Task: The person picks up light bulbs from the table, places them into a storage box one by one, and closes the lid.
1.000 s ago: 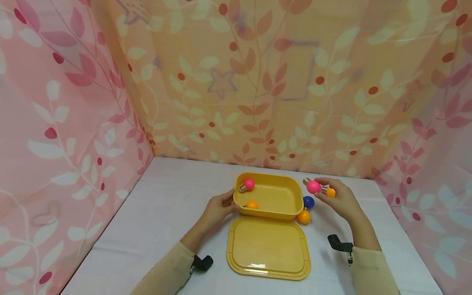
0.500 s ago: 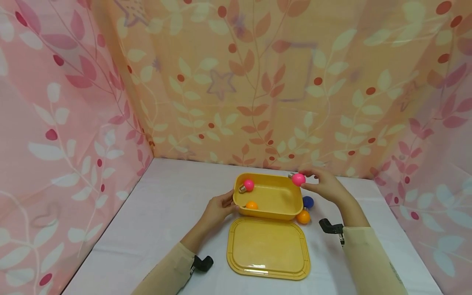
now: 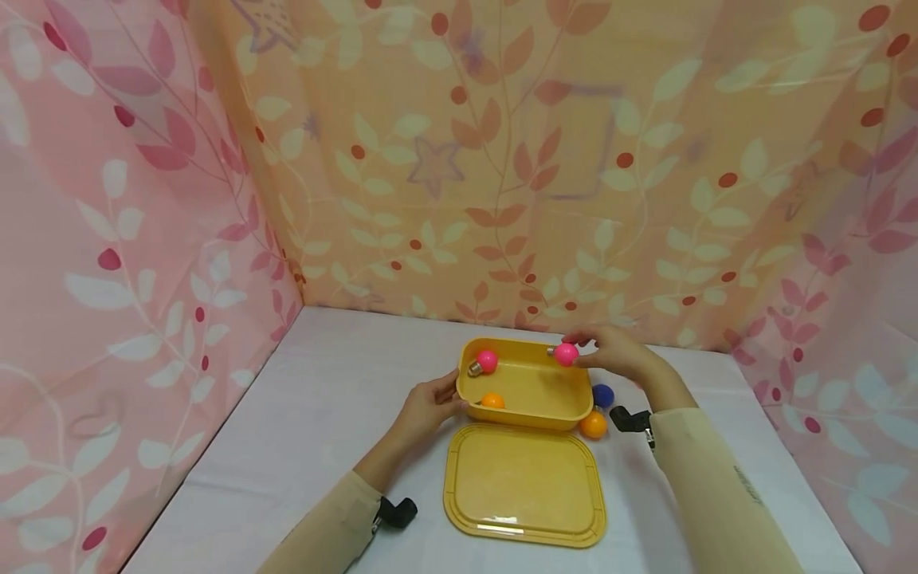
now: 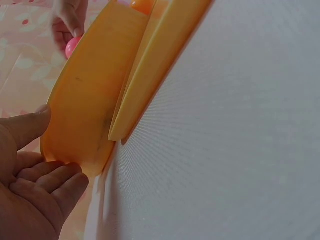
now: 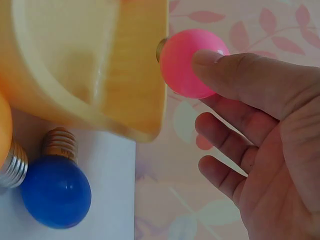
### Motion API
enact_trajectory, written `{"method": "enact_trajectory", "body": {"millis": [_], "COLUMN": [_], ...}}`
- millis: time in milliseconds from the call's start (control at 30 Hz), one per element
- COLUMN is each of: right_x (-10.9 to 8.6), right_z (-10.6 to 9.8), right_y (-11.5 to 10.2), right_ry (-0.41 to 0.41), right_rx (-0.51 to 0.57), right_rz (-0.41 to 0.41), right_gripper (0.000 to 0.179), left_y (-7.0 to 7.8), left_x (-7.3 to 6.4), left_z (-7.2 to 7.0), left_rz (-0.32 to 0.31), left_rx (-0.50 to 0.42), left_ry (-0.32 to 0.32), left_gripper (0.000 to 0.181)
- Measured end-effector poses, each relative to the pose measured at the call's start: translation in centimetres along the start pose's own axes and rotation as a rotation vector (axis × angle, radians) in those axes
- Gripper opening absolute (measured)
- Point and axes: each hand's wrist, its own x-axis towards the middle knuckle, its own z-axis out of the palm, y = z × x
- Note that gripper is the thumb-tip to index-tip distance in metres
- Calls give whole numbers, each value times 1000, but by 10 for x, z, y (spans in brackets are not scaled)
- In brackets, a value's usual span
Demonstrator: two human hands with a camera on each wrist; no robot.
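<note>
A shallow yellow box [image 3: 531, 410] stands open-topped on the table. My left hand [image 3: 426, 410] grips its left end, thumb at the rim and fingers against the outer wall in the left wrist view. My right hand [image 3: 610, 351] pinches a pink light bulb [image 3: 566, 354] over the box's far right corner, its metal base pointing left. In the right wrist view the thumb presses on the pink globe while the lower fingers are loosely bent. Inside the box lie another pink bulb [image 3: 487, 362] and an orange bulb [image 3: 492, 400].
Just outside the box's right end, a blue bulb [image 3: 603, 395] and an orange bulb [image 3: 594, 425] lie close together on the white table [image 3: 337, 383]. The yellow lid [image 3: 525, 485] lies flat in front of the box. Patterned cloth [image 3: 459, 263] rises behind the table.
My right hand has carried the pink bulb leftward, from beside the box to over its right corner. Another orange bulb, visible by that hand a second ago, is out of sight. My left hand stays.
</note>
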Motion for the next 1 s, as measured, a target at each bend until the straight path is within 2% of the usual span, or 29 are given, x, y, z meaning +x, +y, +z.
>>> {"method": "enact_trajectory", "body": {"millis": [200, 400, 700, 1000], "right_x": [18, 30, 37, 39], "right_z": [4, 9, 13, 16], "right_y": [-1, -5, -4, -5], "right_ry": [-41, -100, -163, -189], "right_rx": [-69, -106, -146, -165], "right_rz": [-77, -106, -99, -69], "right_gripper": [38, 32, 29, 29], "left_y": [0, -1, -1, -1], "left_x": [0, 1, 2, 1], "left_z": [0, -2, 0, -1], "left_rz": [-17, -22, -15, 0], "left_rx": [-3, 3, -11, -22], "left_ry": [-1, 4, -4, -6], "left_gripper": [69, 69, 69, 69]}}
